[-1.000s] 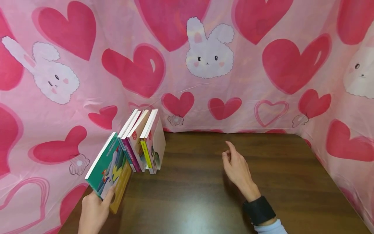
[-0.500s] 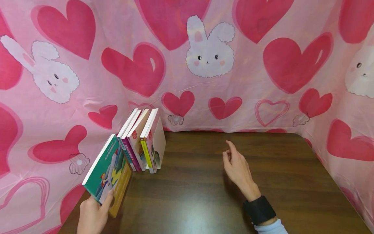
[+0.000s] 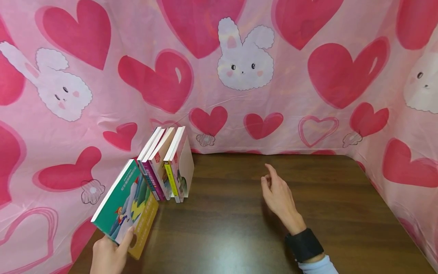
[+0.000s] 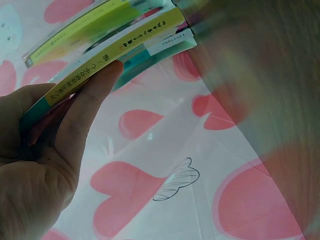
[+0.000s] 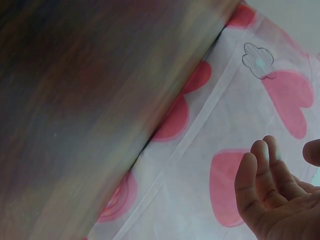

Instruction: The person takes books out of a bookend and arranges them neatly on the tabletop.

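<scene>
My left hand (image 3: 110,254) grips a green and yellow picture book (image 3: 124,207) by its near edge, thumb on the front cover. The book is tilted, its white page edges facing up and left. In the left wrist view the thumb and fingers hold the book's yellow spine (image 4: 120,47) from both sides. Just beyond it, several upright books (image 3: 159,163) stand in a row, with a white bookend (image 3: 188,163) at their right. My right hand (image 3: 278,196) hovers over the table at right, fingers loosely bent and holding nothing; the right wrist view shows its relaxed fingers (image 5: 247,185).
A dark brown wooden table (image 3: 222,228) spans the lower view. Pink cloth with hearts and rabbits (image 3: 246,99) encloses its back and both sides. The row of books stands near the left table edge. A black band (image 3: 303,245) circles my right wrist.
The left hand has drawn the green and yellow book slightly nearer and turned its cover more toward me. The right hand and the standing books stay put.
</scene>
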`<state>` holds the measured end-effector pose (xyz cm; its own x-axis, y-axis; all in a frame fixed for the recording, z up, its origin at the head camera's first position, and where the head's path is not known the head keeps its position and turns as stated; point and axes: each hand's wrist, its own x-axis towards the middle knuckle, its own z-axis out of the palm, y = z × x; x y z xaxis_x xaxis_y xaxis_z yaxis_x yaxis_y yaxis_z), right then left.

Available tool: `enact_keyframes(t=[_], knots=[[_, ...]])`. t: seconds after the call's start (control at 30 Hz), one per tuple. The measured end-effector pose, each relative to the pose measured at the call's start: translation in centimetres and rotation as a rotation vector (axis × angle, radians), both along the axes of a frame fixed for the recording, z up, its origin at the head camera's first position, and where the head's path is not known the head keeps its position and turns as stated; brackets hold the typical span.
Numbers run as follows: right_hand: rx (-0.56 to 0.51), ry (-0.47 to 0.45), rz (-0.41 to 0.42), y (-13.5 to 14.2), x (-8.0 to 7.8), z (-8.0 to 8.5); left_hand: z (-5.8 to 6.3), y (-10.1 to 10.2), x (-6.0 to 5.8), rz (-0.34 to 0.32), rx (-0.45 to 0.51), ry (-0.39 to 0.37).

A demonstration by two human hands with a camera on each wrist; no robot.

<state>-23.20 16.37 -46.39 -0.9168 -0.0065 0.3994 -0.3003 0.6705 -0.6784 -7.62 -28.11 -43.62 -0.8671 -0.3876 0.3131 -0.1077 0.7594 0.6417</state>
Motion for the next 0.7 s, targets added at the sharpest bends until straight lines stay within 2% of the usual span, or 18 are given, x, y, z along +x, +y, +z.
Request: enact_keyframes(t=[0.3, 0.57, 0.7], knots=[[0.000, 0.002, -0.006, 0.0, 0.1, 0.1, 0.7, 0.6, 0.4, -0.021, 0.025, -0.057], [0.002, 0.019, 0.004, 0.0, 0.1, 0.1, 1.4, 1.1, 0.6, 0.009, 0.087, -0.141], [0.000, 0.019, 0.003, 0.0, 0.1, 0.1, 1.6, 1.3, 0.5, -0.010, 0.116, -0.164]])
